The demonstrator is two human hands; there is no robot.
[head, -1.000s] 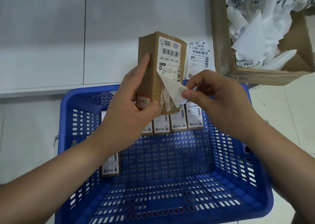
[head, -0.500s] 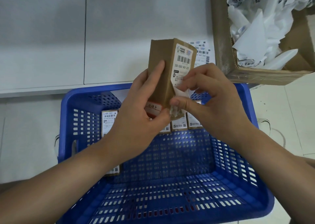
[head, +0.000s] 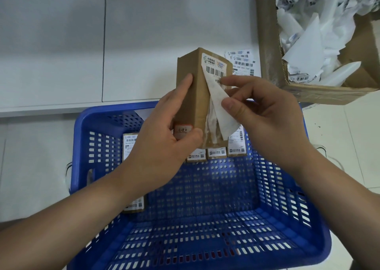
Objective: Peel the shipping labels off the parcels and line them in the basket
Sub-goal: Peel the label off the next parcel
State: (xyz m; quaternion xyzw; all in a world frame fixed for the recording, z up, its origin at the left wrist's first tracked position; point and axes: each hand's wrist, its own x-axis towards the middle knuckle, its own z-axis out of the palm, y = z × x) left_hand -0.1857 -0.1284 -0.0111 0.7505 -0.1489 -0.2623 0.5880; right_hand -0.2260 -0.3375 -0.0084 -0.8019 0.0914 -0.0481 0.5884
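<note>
While 2 hands work above the blue perforated plastic basket [head: 205, 239], left hand [head: 164, 146] grips 1 upright brown cardboard parcel [head: 195, 97]; right hand [head: 265, 115] pinches its white label [head: 218, 97], lower half peeled, top stuck. Approx 5 small labelled parcels [head: 216, 152] lie inside the basket. Beyond: 1 cardboard box [head: 269, 43] w/ crumpled white backing paper [head: 308, 33].

The cardboard box [head: 308, 88] of crumpled label scraps runs off the top and right edges. The held parcel [head: 197, 97] and both hands cover most of the row of small parcels [head: 216, 152] at the basket's [head: 205, 239] far wall, whose label print is too small to read. The basket's near rim is cut off at the bottom.
</note>
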